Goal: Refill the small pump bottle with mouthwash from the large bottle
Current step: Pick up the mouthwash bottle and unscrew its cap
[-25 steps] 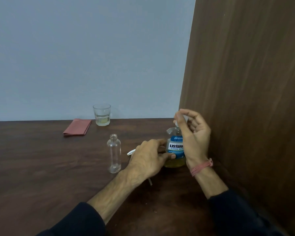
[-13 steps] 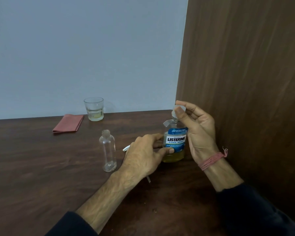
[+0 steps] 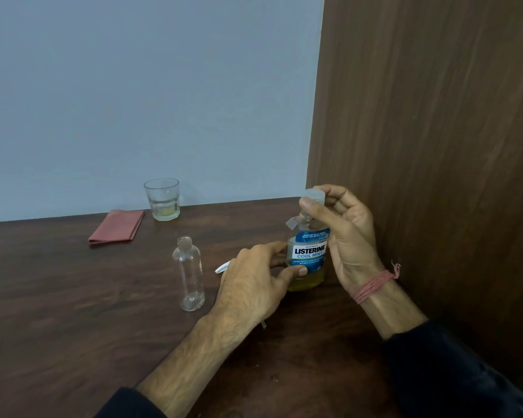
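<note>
Left hand is nearest me, fingers and thumb curled round the lower body of the large bottle, bracing it on the worktop. The bottle stands upright near the right edge, close to the wooden panel, with yellowish liquid showing below the label.

Right hand sits on the bottle's right side, thumb and fingers pinching the cap at the top. My read: we're at the uncapping step. Can't tell whether the cap is already free of the neck.

Small bottle stands upright and open-necked just left of the left hand, looks empty, not touching anything. A white part pokes out from behind the left hand, probably the pump head; mostly hidden.

Key relation for the pour: the small bottle's neck lies to the left of the large bottle, both long axes vertical. Left hand is the nearer one to the small bottle, so I'd expect it to steady that while the right tips the large bottle leftward. The neck is narrow, so spill risk is real.

Further back: folded red cloth, then a glass with a little liquid, near the far edge by the wall.
</note>
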A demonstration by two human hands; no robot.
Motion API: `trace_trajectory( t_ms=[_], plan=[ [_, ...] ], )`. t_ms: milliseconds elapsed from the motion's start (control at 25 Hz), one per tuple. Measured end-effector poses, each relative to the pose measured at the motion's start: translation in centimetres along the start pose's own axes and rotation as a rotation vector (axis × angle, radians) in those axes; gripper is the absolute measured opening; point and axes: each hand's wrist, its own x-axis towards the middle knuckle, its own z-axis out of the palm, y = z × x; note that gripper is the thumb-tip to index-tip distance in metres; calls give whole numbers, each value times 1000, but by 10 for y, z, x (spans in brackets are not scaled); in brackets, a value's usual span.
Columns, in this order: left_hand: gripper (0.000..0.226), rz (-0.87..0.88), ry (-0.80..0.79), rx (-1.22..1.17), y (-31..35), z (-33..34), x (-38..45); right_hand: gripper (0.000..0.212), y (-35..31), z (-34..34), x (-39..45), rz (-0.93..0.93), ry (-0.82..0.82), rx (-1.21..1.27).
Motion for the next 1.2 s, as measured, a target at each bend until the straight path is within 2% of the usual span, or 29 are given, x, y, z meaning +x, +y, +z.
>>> trace_trajectory(
  t_ms=[120,200,280,360,720,960,1200],
  plan=[
    [61,0,-6,-6,0,0,0,27,3,-2,0,14,-71,20],
    [61,1,-10,-7,0,0,0,36,4,0,-2,6,-93,-45],
    [61,1,-7,-17,1,0,0,50,4,1,-2,-8,-61,-87],
    [61,1,0,-22,1,0,-2,55,3,0,-2,-20,-26,-69],
    [65,-15,-2,-10,1,1,0,28,1,0,-2,-44,-56,-13],
    [64,-20,6,-21,-1,0,-1,41,-3,-3,-1,-42,-122,-37],
    [62,3,-7,-24,0,-1,-1,38,-14,-3,0,45,-207,67]
  ],
)
